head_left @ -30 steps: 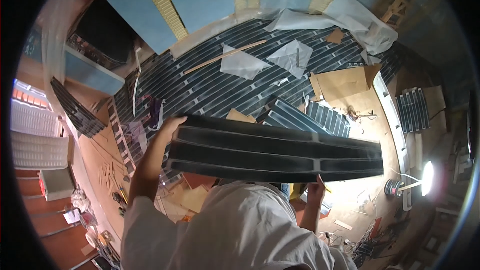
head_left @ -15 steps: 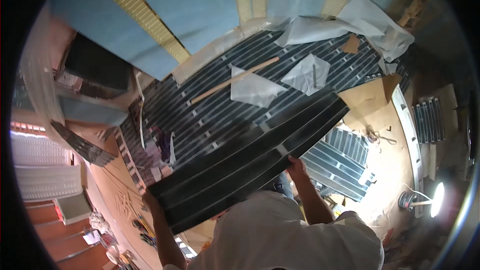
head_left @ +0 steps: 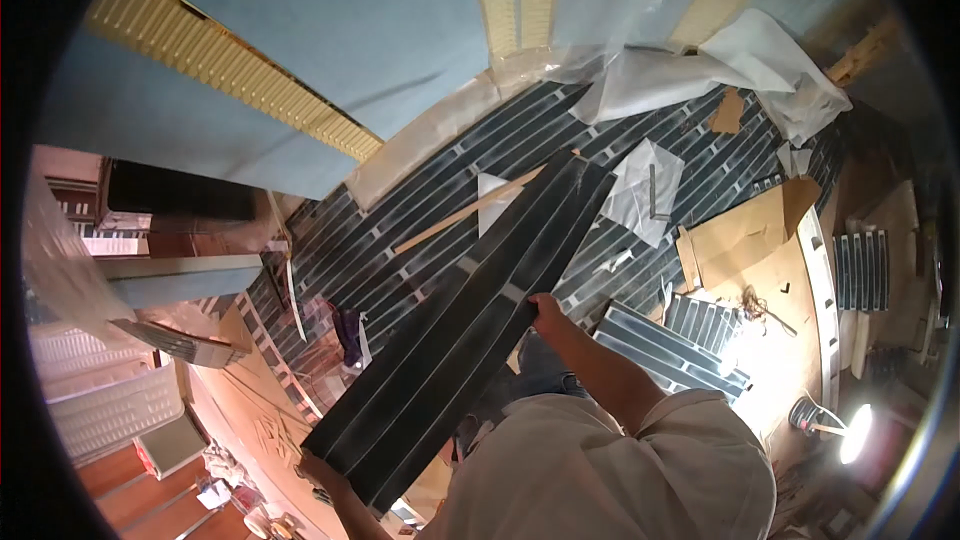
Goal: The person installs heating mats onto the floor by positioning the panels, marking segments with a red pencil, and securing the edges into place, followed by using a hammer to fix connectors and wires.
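Observation:
A long dark panel (head_left: 450, 330) with pale lengthwise lines runs diagonally from lower left to upper middle, held in both hands. My left hand (head_left: 325, 475) grips its near lower-left end; the fingers are partly under it. My right hand (head_left: 545, 310) is closed on its right long edge, beside a short pale cross-band. Beyond the panel lies a floor of dark striped strips (head_left: 380, 260), with a wooden stick (head_left: 430, 228), a white sheet (head_left: 640, 180) and crumpled purple material (head_left: 348, 338) on it.
To the right are a brown cardboard sheet (head_left: 740, 230), stacked striped boards (head_left: 650, 350) and a bright lamp (head_left: 855, 433). Pale blue wall panels (head_left: 380, 20) with yellow ribbed strips line the top. At lower left are white moulded trays (head_left: 110, 405) and a grey box (head_left: 165, 440).
The panel has swung from horizontal to diagonal, its far end moving up and away. My left hand has moved down and my right hand up and leftward. The view has shifted too.

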### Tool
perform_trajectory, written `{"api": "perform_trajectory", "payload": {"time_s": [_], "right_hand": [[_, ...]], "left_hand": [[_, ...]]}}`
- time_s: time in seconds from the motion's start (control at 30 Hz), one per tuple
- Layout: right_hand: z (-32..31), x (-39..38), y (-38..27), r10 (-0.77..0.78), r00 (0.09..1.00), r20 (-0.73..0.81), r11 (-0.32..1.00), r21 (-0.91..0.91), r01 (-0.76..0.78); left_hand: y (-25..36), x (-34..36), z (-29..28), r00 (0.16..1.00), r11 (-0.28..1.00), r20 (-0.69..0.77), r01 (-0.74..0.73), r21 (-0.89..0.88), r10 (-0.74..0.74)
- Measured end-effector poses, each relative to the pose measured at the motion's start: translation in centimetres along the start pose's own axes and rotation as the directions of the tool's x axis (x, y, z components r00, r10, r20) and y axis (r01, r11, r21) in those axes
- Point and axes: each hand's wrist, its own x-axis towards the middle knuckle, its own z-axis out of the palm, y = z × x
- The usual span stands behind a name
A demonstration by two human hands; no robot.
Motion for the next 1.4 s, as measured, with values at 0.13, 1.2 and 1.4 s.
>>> {"api": "perform_trajectory", "payload": {"time_s": [0.13,1.2,1.4], "right_hand": [[3.4,6.8,-6.1,-0.07,0.997,0.039,0.997,0.038,0.069],[39.7,54.5,-30.5,0.045,0.969,-0.244,0.974,-0.206,-0.097],[31.8,64.0,-31.0,-0.011,0.975,-0.22,0.911,-0.403,-0.081]], "left_hand": [[6.1,3.6,8.1,0.979,0.973,-0.106,0.19,0.133,-0.177],[2.0,50.9,85.9,0.988,0.975,0.045,-0.154,0.159,0.149],[-9.7,56.0,96.5,0.989,0.977,0.034,-0.151,0.154,0.147]]}}
